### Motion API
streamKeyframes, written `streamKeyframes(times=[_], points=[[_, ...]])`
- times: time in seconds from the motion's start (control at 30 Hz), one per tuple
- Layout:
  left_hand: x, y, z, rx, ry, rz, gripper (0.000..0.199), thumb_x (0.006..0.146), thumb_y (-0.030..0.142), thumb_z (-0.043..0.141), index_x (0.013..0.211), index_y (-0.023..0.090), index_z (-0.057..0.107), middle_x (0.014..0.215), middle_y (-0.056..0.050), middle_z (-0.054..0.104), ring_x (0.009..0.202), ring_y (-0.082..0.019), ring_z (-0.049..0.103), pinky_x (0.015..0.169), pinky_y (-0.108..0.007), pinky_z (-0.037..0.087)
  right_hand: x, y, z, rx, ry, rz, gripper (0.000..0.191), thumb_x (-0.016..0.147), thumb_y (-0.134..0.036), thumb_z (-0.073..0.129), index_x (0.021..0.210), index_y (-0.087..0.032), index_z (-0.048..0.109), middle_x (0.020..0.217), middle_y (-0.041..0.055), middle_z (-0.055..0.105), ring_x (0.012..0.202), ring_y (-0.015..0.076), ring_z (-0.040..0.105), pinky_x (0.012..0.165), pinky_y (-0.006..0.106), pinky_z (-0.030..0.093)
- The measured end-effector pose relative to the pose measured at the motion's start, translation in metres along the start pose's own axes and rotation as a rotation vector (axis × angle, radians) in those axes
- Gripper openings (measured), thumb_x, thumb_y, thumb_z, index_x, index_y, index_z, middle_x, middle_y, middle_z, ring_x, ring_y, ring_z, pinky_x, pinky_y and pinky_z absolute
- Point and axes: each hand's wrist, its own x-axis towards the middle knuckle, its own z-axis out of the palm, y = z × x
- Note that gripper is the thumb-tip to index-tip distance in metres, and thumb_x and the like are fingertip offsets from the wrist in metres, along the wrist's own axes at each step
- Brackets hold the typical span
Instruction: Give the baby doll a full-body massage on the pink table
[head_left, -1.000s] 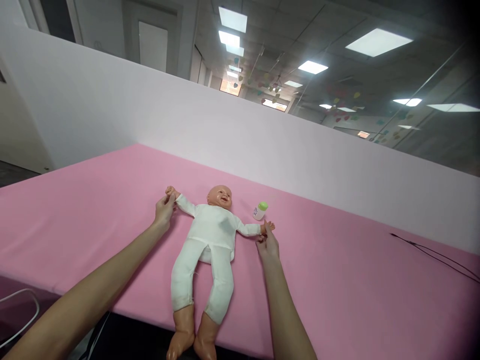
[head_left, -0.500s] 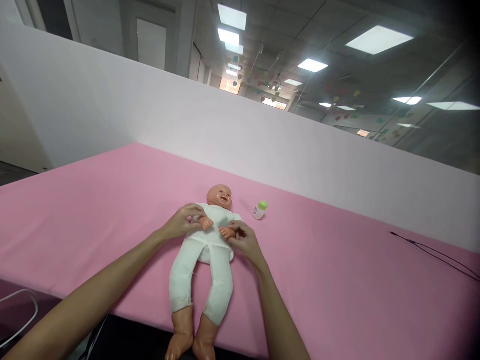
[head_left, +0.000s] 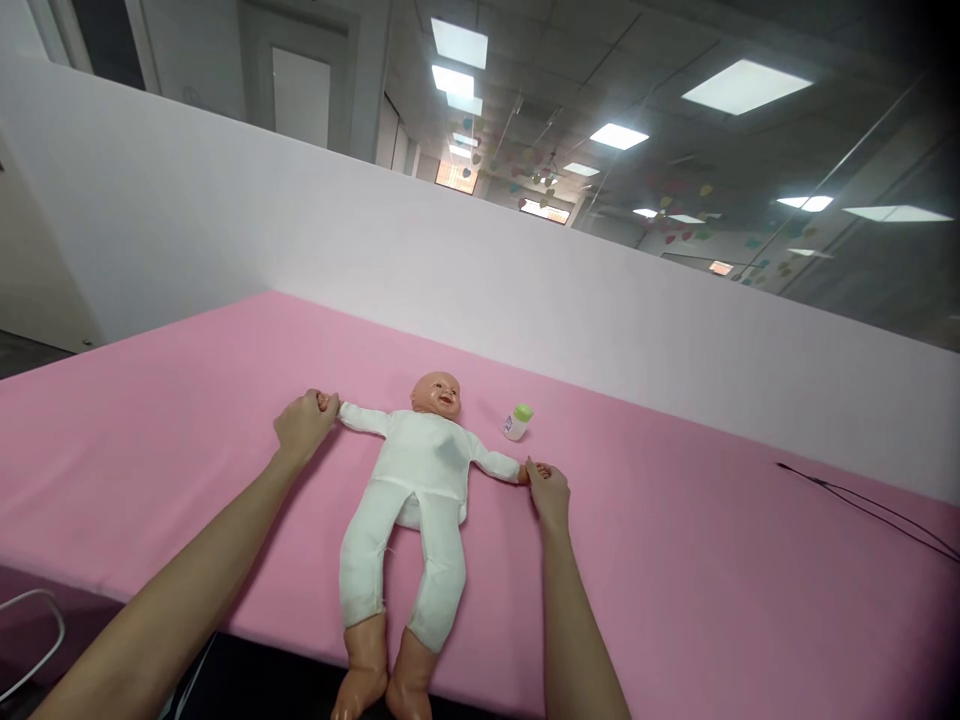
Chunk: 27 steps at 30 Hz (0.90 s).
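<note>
A baby doll (head_left: 420,455) in a white cloth suit lies on its back, head away from me and feet over the near table edge. Both its arms are stretched out to the sides. My left hand (head_left: 306,425) is closed around the doll's hand on the left side. On the other side, my right hand (head_left: 550,492) grips the doll's other hand, with its wrist showing beside my fingers. Just past the right arm, a small bottle (head_left: 517,423) with a green cap sits near the doll's head.
Pink cloth (head_left: 675,560) covers the table. Behind it runs a white partition (head_left: 480,290). A thin black cable (head_left: 862,505) lies at the right, and a white cable (head_left: 56,640) hangs at the lower left.
The doll's arms have gone from bent over its chest to spread straight out. My left hand moved left and my right hand moved right with them.
</note>
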Motion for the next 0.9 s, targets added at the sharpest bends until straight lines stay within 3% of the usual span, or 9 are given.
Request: streamKeyframes(times=[0.13, 0.23, 0.4, 0.47, 0.53, 0.6, 0.67, 0.77, 0.9], points=[[0.005, -0.012, 0.004, 0.125, -0.031, 0.021, 0.043, 0.094, 0.047, 0.045, 0.079, 0.017, 0.072, 0.091, -0.021, 0.07, 0.089, -0.039, 0.064, 0.07, -0.041, 0.042, 0.0, 0.001, -0.001, -0.235, -0.089, 0.013, 0.042, 0.081, -0.056, 0.057, 0.076, -0.017, 0.073, 0.081, 0.0142, 0.074, 0.078, 0.0312, 0.067, 0.069, 0.039, 0.047], [0.006, -0.012, 0.002, 0.117, 0.02, 0.027, 0.042, 0.093, 0.045, 0.048, 0.096, 0.015, 0.076, 0.102, -0.023, 0.068, 0.098, -0.041, 0.062, 0.073, -0.044, 0.045, -0.004, -0.003, -0.003, -0.309, -0.058, 0.04, 0.053, 0.082, -0.059, 0.054, 0.097, -0.012, 0.076, 0.102, 0.022, 0.072, 0.087, 0.0363, 0.068, 0.075, 0.044, 0.049], [-0.024, 0.05, -0.008, -0.421, 0.156, 0.302, 0.043, 0.096, 0.041, 0.051, 0.125, 0.016, 0.069, 0.12, -0.018, 0.064, 0.102, -0.032, 0.062, 0.083, -0.043, 0.05, 0.003, -0.013, -0.002, -0.314, 0.083, -0.133, 0.075, 0.089, -0.061, 0.047, 0.139, -0.007, 0.058, 0.138, 0.0287, 0.056, 0.13, 0.0452, 0.051, 0.102, 0.055, 0.043], [-0.049, 0.096, -0.004, -0.771, -0.008, 0.379, 0.036, 0.096, 0.046, 0.055, 0.113, 0.02, 0.073, 0.114, -0.014, 0.068, 0.095, -0.027, 0.065, 0.084, -0.04, 0.052, 0.013, -0.02, 0.002, -0.251, 0.063, -0.221, 0.078, 0.089, -0.062, 0.048, 0.144, -0.007, 0.052, 0.143, 0.0269, 0.054, 0.137, 0.0434, 0.044, 0.11, 0.054, 0.038], [-0.073, 0.145, 0.011, -1.039, -0.401, 0.412, 0.037, 0.092, 0.053, 0.064, 0.106, 0.021, 0.076, 0.117, -0.013, 0.071, 0.104, -0.028, 0.067, 0.09, -0.039, 0.053, 0.025, -0.026, 0.008, -0.198, 0.011, -0.276, 0.077, 0.089, -0.062, 0.05, 0.146, -0.01, 0.05, 0.148, 0.0244, 0.052, 0.139, 0.041, 0.044, 0.115, 0.053, 0.036], [-0.089, 0.191, 0.036, -1.288, -0.802, 0.201, 0.048, 0.095, 0.06, 0.058, 0.112, 0.019, 0.074, 0.127, -0.017, 0.069, 0.113, -0.03, 0.067, 0.094, -0.041, 0.054, 0.035, -0.032, 0.014, -0.173, -0.039, -0.341, 0.071, 0.09, -0.057, 0.051, 0.145, -0.012, 0.051, 0.147, 0.0215, 0.054, 0.139, 0.0387, 0.046, 0.116, 0.052, 0.035], [-0.097, 0.23, 0.065, -1.446, -1.08, -0.113, 0.057, 0.097, 0.064, 0.051, 0.113, 0.014, 0.071, 0.135, -0.023, 0.064, 0.127, -0.031, 0.062, 0.103, -0.039, 0.051, 0.043, -0.035, 0.02, -0.18, -0.089, -0.437, 0.06, 0.091, -0.047, 0.05, 0.142, -0.015, 0.054, 0.14, 0.0188, 0.06, 0.135, 0.0364, 0.051, 0.115, 0.052, 0.038], [-0.097, 0.272, 0.106, -1.473, -1.11, -0.41, 0.059, 0.101, 0.061, 0.042, 0.122, 0.011, 0.066, 0.15, -0.024, 0.054, 0.142, -0.026, 0.05, 0.114, -0.033, 0.043, 0.053, -0.032, 0.027, -0.264, -0.152, -0.565, 0.058, 0.089, -0.029, 0.046, 0.145, -0.013, 0.051, 0.145, 0.0185, 0.058, 0.139, 0.0343, 0.049, 0.116, 0.054, 0.038], [-0.094, 0.302, 0.137, -1.444, -1.043, -0.459, 0.057, 0.107, 0.053, 0.027, 0.134, 0.014, 0.059, 0.161, -0.017, 0.043, 0.153, -0.021, 0.034, 0.124, -0.033, 0.028, 0.07, -0.024, 0.031, -0.427, -0.269, -0.633, 0.071, 0.084, -0.016, 0.046, 0.154, -0.007, 0.042, 0.165, 0.0197, 0.035, 0.155, 0.0345, 0.027, 0.122, 0.056, 0.032]])
